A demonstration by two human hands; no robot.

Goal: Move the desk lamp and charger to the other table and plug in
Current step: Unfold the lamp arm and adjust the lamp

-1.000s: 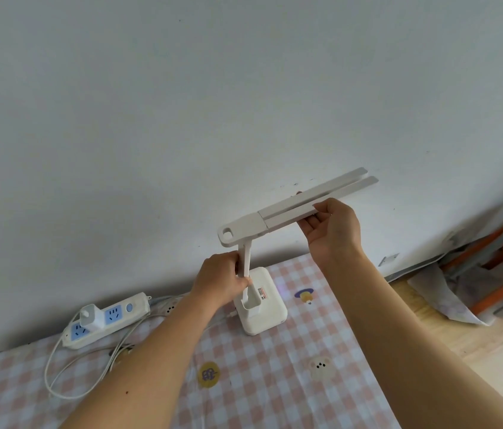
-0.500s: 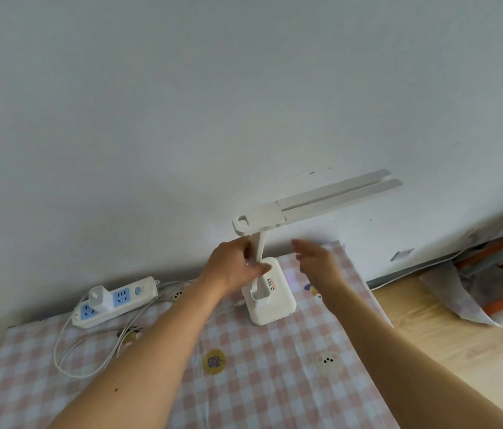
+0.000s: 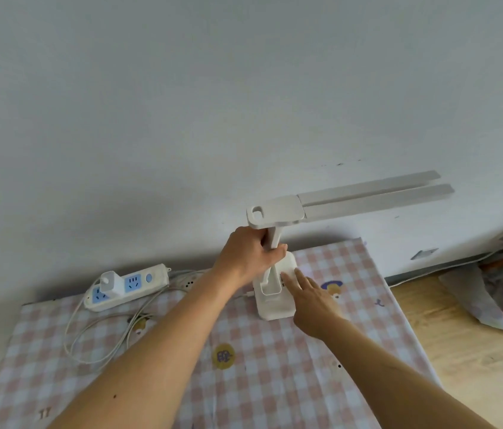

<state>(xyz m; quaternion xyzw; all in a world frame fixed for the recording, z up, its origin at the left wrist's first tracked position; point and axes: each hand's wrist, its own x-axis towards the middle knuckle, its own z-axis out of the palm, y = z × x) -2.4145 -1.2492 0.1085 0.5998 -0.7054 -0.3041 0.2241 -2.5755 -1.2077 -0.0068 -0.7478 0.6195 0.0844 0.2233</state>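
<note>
A white desk lamp (image 3: 278, 212) stands on the pink checked table (image 3: 275, 382) near the wall, its two flat light bars reaching right. My left hand (image 3: 250, 253) is shut around the lamp's upright post. With its fingers stretched out, my right hand (image 3: 310, 300) rests on the lamp's base, fingertips touching its top. A white charger (image 3: 111, 281) sits plugged into a white power strip (image 3: 129, 287) with blue sockets at the table's back left. A white cable (image 3: 101, 332) loops on the cloth beside the strip.
The white wall runs right behind the table. The wooden floor (image 3: 460, 345) lies to the right, with crumpled plastic sheeting (image 3: 476, 295) and orange-framed items against the wall's foot.
My right hand let go of the lamp's light bars, came down and now lies on the base. My left hand kept its grip on the post. The view shifted downward.
</note>
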